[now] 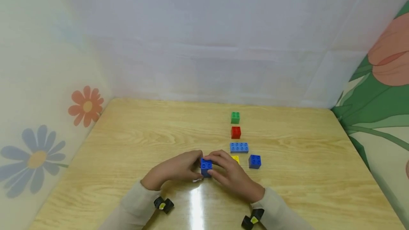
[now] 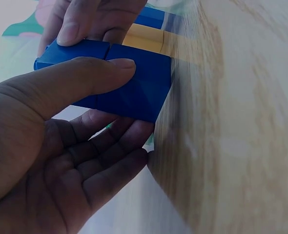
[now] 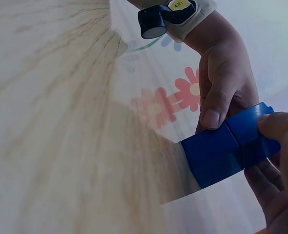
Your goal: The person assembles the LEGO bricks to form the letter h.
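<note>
Left forearm (image 1: 134,205) and right forearm (image 1: 281,210): sleeved, angled inward from the lower edge of the head view. Left hand (image 1: 180,168): pinch grip, thumb (image 2: 85,80) opposed to the fingers. Right hand (image 1: 231,175): pinch grip, palm turned toward the left hand.

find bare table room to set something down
The wood-grain table is bare from its left edge to the red square plastic brick, and from the loose blue square plastic brick to its right edge. It's crowded where the left hand and right hand hold stacked blue plastic bricks near the yellow plastic brick.
</note>
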Motion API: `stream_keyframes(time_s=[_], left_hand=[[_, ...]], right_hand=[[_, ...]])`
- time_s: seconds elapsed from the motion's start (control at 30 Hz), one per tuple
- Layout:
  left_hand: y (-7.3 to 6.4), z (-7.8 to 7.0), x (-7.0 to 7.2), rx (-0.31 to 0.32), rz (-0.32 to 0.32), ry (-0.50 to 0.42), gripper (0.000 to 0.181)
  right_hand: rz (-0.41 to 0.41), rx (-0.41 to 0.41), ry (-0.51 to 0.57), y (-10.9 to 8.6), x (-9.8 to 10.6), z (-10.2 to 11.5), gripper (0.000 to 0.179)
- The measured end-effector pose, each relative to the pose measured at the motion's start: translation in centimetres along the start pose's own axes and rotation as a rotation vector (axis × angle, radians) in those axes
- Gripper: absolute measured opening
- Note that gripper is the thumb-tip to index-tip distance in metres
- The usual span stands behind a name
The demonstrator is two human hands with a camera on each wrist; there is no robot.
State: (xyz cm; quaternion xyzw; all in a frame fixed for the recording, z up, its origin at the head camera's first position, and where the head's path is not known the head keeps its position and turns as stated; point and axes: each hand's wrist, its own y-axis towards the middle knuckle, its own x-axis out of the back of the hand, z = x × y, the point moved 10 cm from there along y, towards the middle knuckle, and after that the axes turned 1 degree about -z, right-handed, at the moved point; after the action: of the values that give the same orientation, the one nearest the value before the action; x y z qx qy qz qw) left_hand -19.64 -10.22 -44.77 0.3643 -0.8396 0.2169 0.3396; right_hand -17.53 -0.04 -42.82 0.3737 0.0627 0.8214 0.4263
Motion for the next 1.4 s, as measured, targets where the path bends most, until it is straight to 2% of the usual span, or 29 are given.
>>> stream_keyframes(time_s=[0.63,0.9,1.13,1.4], left_hand=[[0.03,0.43,-0.25,0.007,0.002,-0.002,0.032],[0.13,0.71,-0.21,0.032,0.003,-0.006,0.032],[0.12,0.73,-0.13,0.028,0.007,0.000,0.032],[-0.07,0.82,-0.29,0.003,-0.012,0.015,0.033]], right_hand=[[0.014,0.029,-0.033,0.09,-0.11,0.11,0.039],[0.023,0.026,-0.057,0.05,-0.18,0.14,0.040],[0.003,0.023,-0.057,0.07,-0.27,0.16,0.040],[0.026,0.013,-0.056,0.04,-0.51,0.28,0.039]])
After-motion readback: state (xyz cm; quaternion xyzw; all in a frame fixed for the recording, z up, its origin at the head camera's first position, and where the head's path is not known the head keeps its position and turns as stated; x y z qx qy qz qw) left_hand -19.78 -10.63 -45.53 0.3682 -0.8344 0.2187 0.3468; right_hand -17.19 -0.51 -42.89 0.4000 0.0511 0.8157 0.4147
